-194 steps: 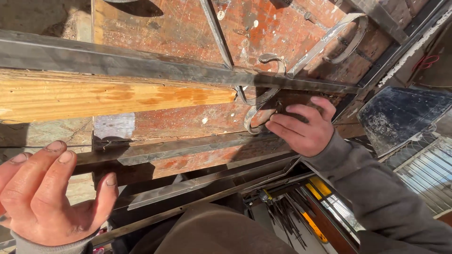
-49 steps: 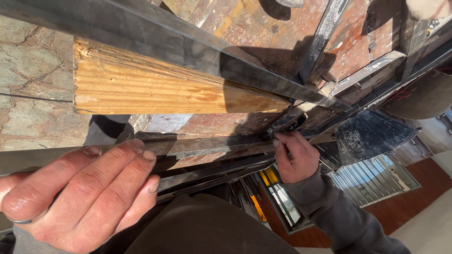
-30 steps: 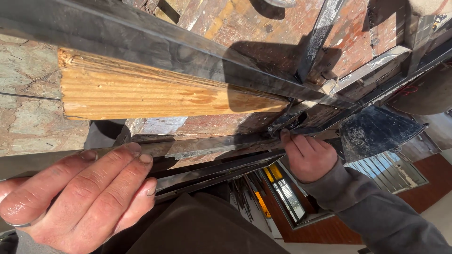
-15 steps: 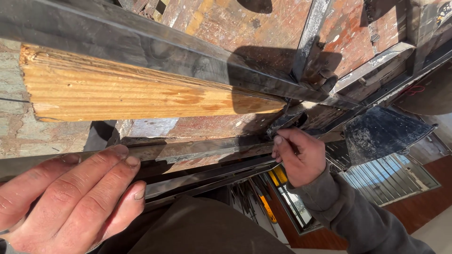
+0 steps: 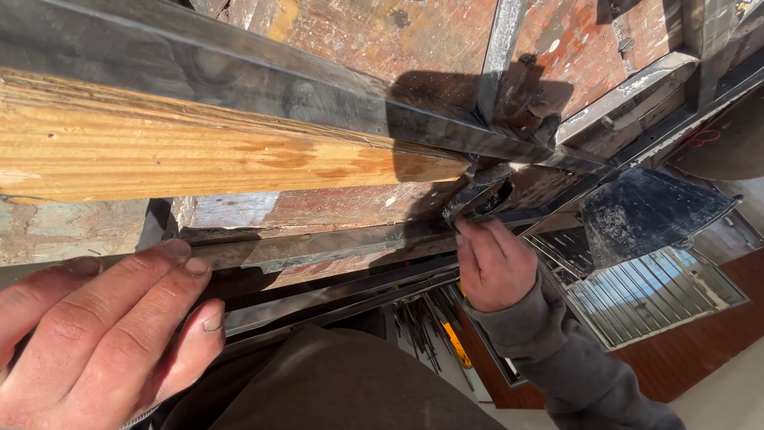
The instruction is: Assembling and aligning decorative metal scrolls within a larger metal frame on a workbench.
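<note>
Across the paint-stained surface (image 5: pixel 342 32) the wooden plank (image 5: pixel 199 151) lay against the dark steel frame (image 5: pixel 239 76), reaching further left than before, while the left hand (image 5: pixel 95 334) stayed flat with fingers spread on the lower rail (image 5: pixel 318 247) and the right hand (image 5: pixel 495 267) remained curled at the small metal clamp (image 5: pixel 477 199).

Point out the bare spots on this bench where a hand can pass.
Free: the worn surface between wooden plank and lower steel bar. Crowded: by the clamp at the right hand; the left hand covers the near bar.
</note>
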